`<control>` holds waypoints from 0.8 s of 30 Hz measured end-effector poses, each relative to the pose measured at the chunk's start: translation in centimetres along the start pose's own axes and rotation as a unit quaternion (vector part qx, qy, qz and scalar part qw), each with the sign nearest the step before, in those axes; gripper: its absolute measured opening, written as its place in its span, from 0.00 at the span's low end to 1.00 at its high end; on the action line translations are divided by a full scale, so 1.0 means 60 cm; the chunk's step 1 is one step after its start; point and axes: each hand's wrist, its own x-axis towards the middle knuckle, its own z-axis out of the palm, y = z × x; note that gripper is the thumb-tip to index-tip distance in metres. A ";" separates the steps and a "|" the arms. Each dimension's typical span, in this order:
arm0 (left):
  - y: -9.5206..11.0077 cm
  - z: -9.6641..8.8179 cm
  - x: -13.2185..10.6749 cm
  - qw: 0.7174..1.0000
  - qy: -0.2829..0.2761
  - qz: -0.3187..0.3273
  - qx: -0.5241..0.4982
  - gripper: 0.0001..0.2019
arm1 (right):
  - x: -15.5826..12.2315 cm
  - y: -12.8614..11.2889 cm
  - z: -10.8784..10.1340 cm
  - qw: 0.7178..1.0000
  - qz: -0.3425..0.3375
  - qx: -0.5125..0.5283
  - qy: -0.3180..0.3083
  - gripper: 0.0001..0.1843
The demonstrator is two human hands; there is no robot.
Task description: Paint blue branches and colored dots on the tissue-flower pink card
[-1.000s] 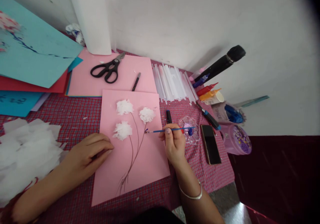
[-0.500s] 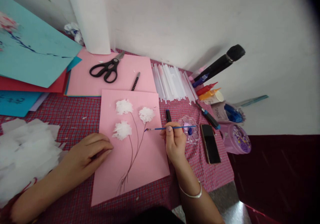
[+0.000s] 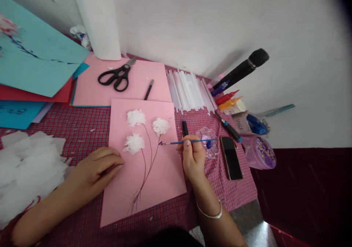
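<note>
A thin blue paintbrush (image 3: 176,142) is pinched in my right hand (image 3: 193,158), its dark-tipped bristles at the stem below the right-hand flower. Under it lies a pink sheet (image 3: 165,173) with three white crumpled-paper flowers (image 3: 135,143) and thin drawn stems joining near the bottom. My left hand (image 3: 100,168) rests flat at the sheet's left edge, fingers stretched out and holding nothing. Just beyond my right hand sits a clear flower-shaped palette (image 3: 211,152) with purple and dark blue paint. A dark marker (image 3: 185,127) lies by the sheet's right edge.
Black scissors (image 3: 118,75) and a pen (image 3: 149,90) lie on stacked pink paper (image 3: 93,93). White strips (image 3: 189,91), paint tubes (image 3: 227,103), a cutter (image 3: 231,129), a phone (image 3: 231,159) and a purple mug (image 3: 254,153) stand right. White tissue sheets (image 3: 30,170) pile up left.
A small dark blue mark has grown beside the right flower's stem at the brush tip. My right hand has shifted very slightly; the left hand stays in place.
</note>
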 end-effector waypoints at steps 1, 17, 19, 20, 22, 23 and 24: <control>0.000 0.000 0.000 1.000 -0.001 -0.003 -0.001 0.06 | -0.001 0.000 0.000 1.000 0.000 -0.001 -0.005 0.06; 0.006 -0.007 0.001 1.000 0.002 0.004 0.004 0.06 | 0.004 0.007 0.003 0.999 0.027 -0.019 0.019 0.08; 0.005 -0.006 0.000 1.000 -0.004 0.000 0.007 0.06 | 0.005 0.006 0.003 0.999 0.025 -0.024 0.021 0.08; 0.004 -0.006 0.000 1.000 -0.004 -0.001 0.008 0.06 | 0.005 0.006 0.003 0.999 0.026 -0.024 0.021 0.08; 0.003 -0.004 0.001 1.000 -0.003 -0.002 0.009 0.06 | 0.005 0.005 0.004 0.999 0.033 -0.011 0.024 0.08; 0.002 -0.004 0.002 1.000 -0.002 -0.002 0.009 0.06 | 0.005 0.003 0.004 0.999 0.040 0.007 0.027 0.08; 0.001 -0.003 0.002 1.000 -0.004 -0.003 0.008 0.06 | 0.005 0.002 0.004 0.998 0.049 0.030 0.032 0.09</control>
